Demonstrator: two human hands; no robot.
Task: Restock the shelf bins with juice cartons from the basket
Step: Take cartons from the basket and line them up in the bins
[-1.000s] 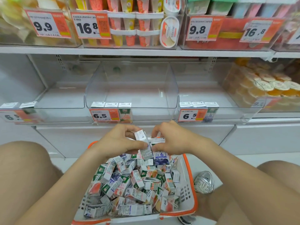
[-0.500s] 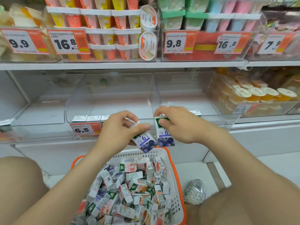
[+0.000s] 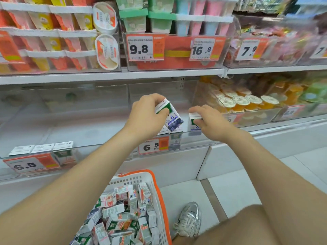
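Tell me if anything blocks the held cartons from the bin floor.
Nothing visible does. The left hand and right hand hold the left carton and right carton inside the clear bin, past its front lip; its floor looks bare there.

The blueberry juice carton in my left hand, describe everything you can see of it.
A small white cardboard juice carton with a green top band, a purple 6 and blueberries low on its face. It tilts, top toward the left. The left hand grips its upper end inside the clear plastic shelf bin; whether it rests on the floor is unclear.
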